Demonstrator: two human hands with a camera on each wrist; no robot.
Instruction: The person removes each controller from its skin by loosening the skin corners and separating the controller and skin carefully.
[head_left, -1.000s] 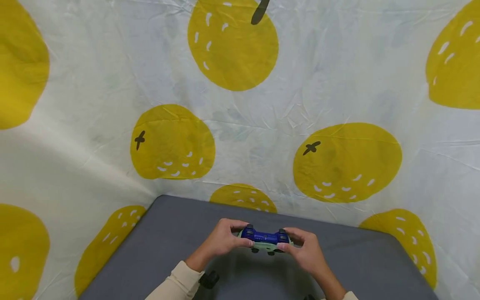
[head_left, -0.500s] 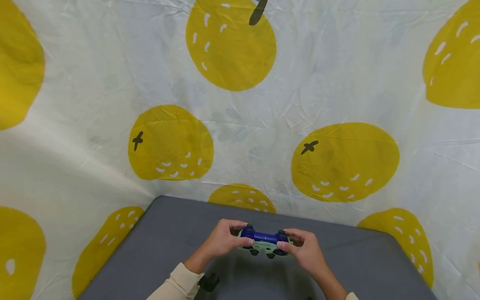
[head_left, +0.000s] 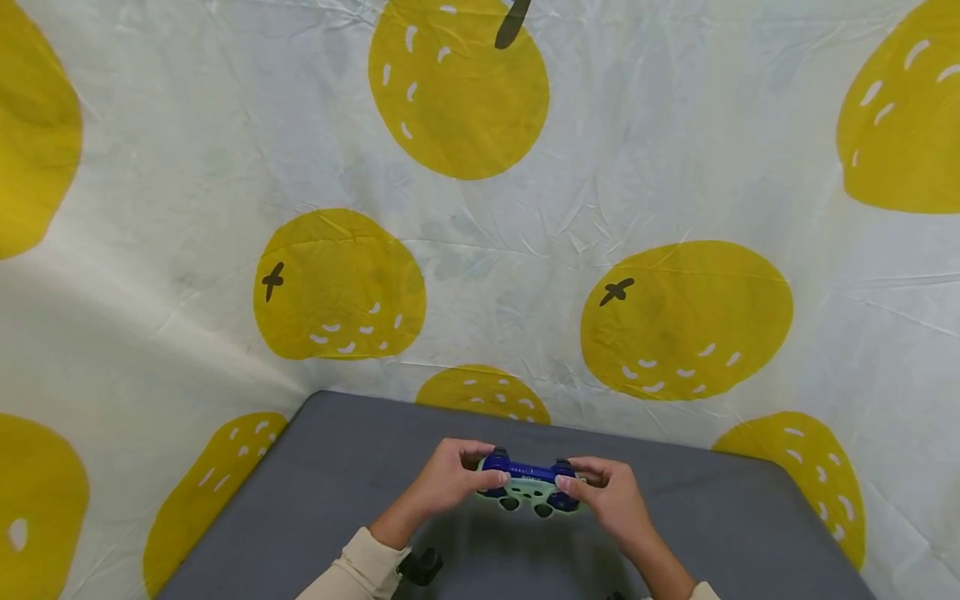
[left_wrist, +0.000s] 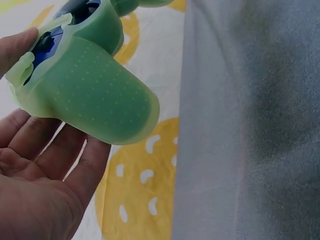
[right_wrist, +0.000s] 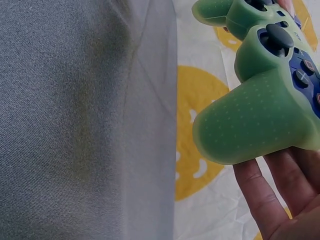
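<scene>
A blue game controller (head_left: 531,472) in a pale green silicone sleeve (left_wrist: 100,95) is held up between both hands over the grey surface. My left hand (head_left: 452,475) grips its left end, thumb on the front and fingers behind. At the other end my right hand (head_left: 611,492) pinches it the same way. The sleeve's dotted grip covers (right_wrist: 255,117) point toward me, with the black thumbsticks (right_wrist: 279,37) showing through openings. In the left wrist view, a loose flap of the sleeve stands off the blue shell near my thumb.
Below the hands spreads a grey padded surface (head_left: 360,450). White fabric with large yellow fruit prints (head_left: 510,267) hangs behind it and along both sides. A black wrist camera (head_left: 422,567) sits on my left wrist by the cream cuff.
The controller has tilted so more of its front face, thumbsticks and lettering show. Both hands keep their hold at nearly the same spot. The head view has shifted slightly.
</scene>
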